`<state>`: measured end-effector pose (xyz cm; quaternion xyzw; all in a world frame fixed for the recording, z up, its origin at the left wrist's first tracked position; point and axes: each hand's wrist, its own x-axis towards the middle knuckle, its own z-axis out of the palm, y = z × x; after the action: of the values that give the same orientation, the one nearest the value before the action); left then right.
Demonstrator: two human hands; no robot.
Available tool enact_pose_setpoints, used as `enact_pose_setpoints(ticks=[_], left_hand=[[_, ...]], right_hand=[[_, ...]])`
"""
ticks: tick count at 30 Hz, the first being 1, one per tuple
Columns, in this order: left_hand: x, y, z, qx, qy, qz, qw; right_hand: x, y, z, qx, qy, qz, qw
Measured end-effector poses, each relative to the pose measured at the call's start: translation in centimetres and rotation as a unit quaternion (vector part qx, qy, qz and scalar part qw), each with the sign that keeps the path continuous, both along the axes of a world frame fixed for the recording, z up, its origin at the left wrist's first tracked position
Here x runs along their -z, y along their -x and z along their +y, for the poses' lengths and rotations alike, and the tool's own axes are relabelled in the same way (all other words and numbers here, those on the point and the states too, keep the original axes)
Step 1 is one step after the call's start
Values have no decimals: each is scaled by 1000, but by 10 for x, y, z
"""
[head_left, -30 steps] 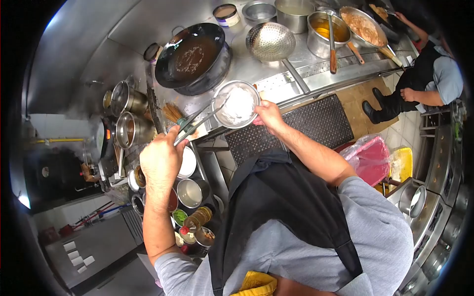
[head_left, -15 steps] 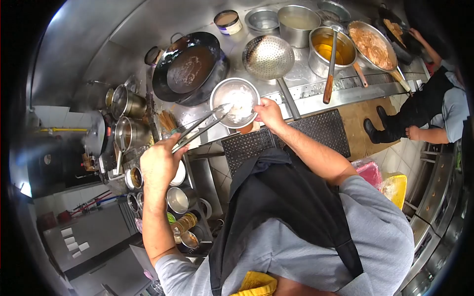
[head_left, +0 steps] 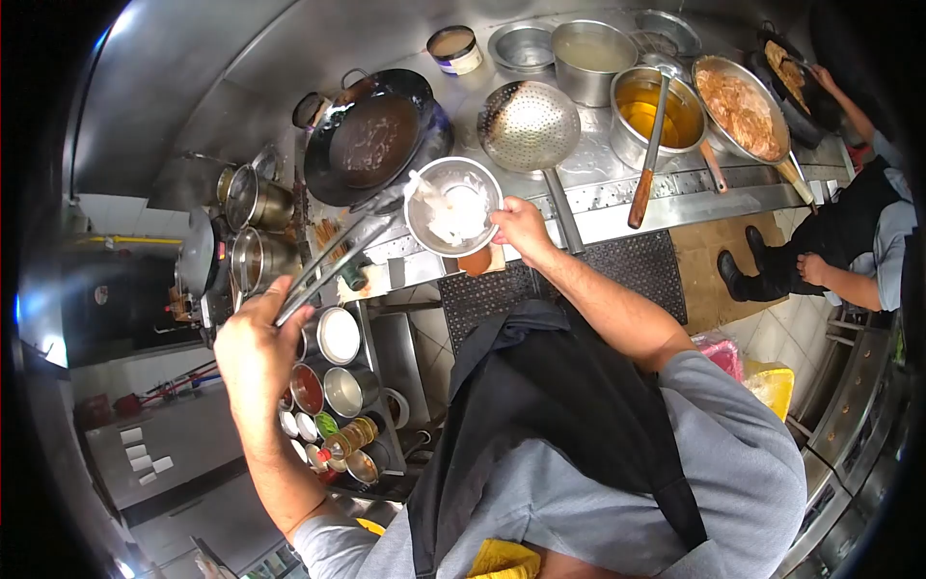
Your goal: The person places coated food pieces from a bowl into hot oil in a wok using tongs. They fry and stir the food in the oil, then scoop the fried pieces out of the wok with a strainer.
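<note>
My left hand [head_left: 256, 340] is closed round a pair of metal tongs [head_left: 333, 259]. The tongs' tips, smeared by motion, are at the left rim of a small metal bowl [head_left: 415, 232]. A white substance [head_left: 461, 212] lies inside the bowl, and some of it stretches up to the left rim. My right hand [head_left: 524, 230] grips the bowl by its right rim. Behind the bowl, to the left, stands a black wok [head_left: 374, 143] with dark liquid in it. A perforated skimmer [head_left: 529, 127] rests on the counter beyond the bowl.
A pot of yellow liquid [head_left: 658, 108], a ladle [head_left: 652, 154] and a pan of orange-coated food [head_left: 741, 108] stand at the right. Another person [head_left: 849, 241] is at the far right. Several containers and an oil bottle [head_left: 349, 437] sit at lower left.
The tongs have come out of the bowl's middle towards its left rim, and my left hand has moved left and down. My right hand still holds the bowl.
</note>
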<state>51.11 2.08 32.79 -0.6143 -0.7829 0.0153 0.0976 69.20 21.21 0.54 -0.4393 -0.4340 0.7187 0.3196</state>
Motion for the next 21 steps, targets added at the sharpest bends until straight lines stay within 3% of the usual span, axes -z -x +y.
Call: enact_pose_setpoints(ticks=[5, 12, 17, 19, 21], left_hand=[[-22, -4, -6, -52, -45, -58, 996], [-8, 12, -4, -63, -41, -78, 994], [-8, 58, 2, -139, -36, -119, 982], [-9, 82, 10, -142, -34, -112, 983], [-3, 118, 22, -124, -15, -34, 992]], right_hand=[[3, -3, 3, -14, 11, -11, 1000], [2, -3, 1, 1, 17, 18, 1000], [7, 4, 2, 17, 39, 21, 999], [10, 4, 0, 44, 55, 48, 996], [5, 2, -4, 90, 57, 42, 993]])
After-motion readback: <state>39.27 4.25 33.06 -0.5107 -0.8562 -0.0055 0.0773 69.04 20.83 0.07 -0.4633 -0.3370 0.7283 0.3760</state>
